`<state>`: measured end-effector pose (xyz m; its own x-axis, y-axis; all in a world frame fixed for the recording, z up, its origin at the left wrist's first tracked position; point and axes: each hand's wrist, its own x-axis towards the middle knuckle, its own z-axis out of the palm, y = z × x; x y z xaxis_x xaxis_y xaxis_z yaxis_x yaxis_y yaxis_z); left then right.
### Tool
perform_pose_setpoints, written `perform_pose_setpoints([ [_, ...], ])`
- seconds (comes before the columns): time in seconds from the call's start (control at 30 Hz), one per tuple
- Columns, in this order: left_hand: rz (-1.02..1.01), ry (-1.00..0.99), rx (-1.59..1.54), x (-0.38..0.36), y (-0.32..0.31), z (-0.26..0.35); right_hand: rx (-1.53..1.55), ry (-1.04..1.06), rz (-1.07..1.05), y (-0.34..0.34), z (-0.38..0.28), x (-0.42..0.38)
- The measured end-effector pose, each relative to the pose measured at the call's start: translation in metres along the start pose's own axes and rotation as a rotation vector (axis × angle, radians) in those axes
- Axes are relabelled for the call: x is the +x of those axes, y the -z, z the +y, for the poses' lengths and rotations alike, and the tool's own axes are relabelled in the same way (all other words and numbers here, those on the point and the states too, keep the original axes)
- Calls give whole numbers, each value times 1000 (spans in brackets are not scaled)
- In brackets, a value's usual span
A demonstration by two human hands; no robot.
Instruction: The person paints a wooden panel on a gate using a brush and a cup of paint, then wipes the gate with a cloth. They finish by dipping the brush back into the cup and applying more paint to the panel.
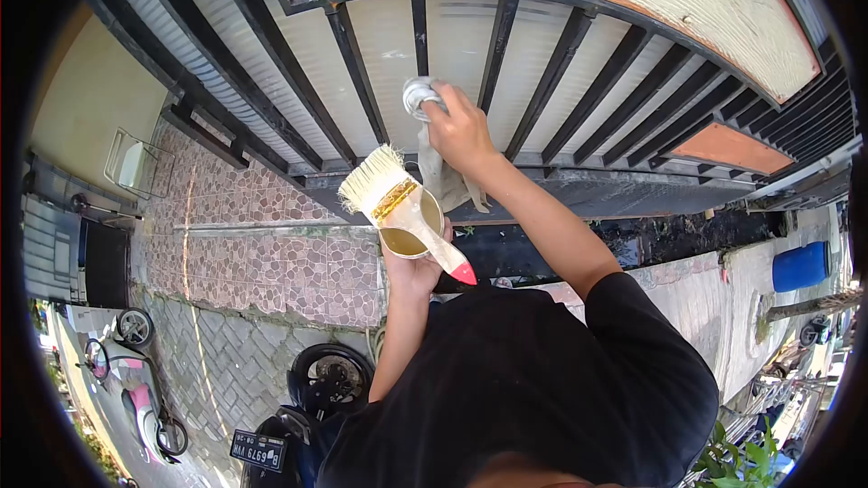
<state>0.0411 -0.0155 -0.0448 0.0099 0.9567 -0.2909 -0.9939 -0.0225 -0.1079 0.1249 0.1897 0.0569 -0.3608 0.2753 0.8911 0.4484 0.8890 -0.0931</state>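
Note:
My left hand (414,273) is wrapped round a small round tin (407,242) with liquid inside. A wide brush (411,208) with pale bristles, a gold band and a red-tipped wooden handle lies across the tin's top. My right hand (458,129) is closed on a greyish-white cloth (432,163), bunched at the top and hanging down in front of the gate. The cloth's lower end is partly hidden behind the brush and tin.
A gate with black bars (497,54) and pale panels stands ahead. A drain (515,253) runs below it. Patterned paving (262,271) lies to the left, with a black motorcycle (330,380) and a pink scooter (140,389). A blue barrel (800,267) stands far right.

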Motion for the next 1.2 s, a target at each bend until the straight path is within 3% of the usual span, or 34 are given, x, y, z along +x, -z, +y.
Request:
perform_pose_setpoints([
  [0.07, 11, -57, 23, -5, 3, 5, -3, -138, -266, -10, -6, -32],
  [0.1, 34, -94, 53, -10, 4, 8, 6, -131, -266, -11, -11, -29],
  [0.17, 20, -120, 44, -18, 5, 12, 106, -239, -218, -13, -15, -20],
  [0.27, 27, -141, 26, -26, 6, 18, 186, -48, 89, -8, -33, 58],
  [0.43, -1, -155, 33, -28, 3, 28, 166, 110, 274, -25, -43, 146],
  [0.63, 28, -188, 0, -32, 2, 34, 173, 26, 215, -60, -31, 60],
  [0.73, 17, -156, -2, -37, 5, 38, 229, -36, -55, -51, -36, 35],
  [0.83, 40, -159, 1, -33, 8, 40, 292, -120, -25, -34, -40, 54],
  [0.97, 52, -137, -3, -30, 8, 37, 246, -42, 287, -14, -43, 128],
  [1.1, 38, -124, -14, -26, 11, 32, 188, -17, 253, -42, -40, 93],
  [1.2, 26, -102, -9, -26, 12, 27, 203, -64, 85, -49, -35, 42],
])
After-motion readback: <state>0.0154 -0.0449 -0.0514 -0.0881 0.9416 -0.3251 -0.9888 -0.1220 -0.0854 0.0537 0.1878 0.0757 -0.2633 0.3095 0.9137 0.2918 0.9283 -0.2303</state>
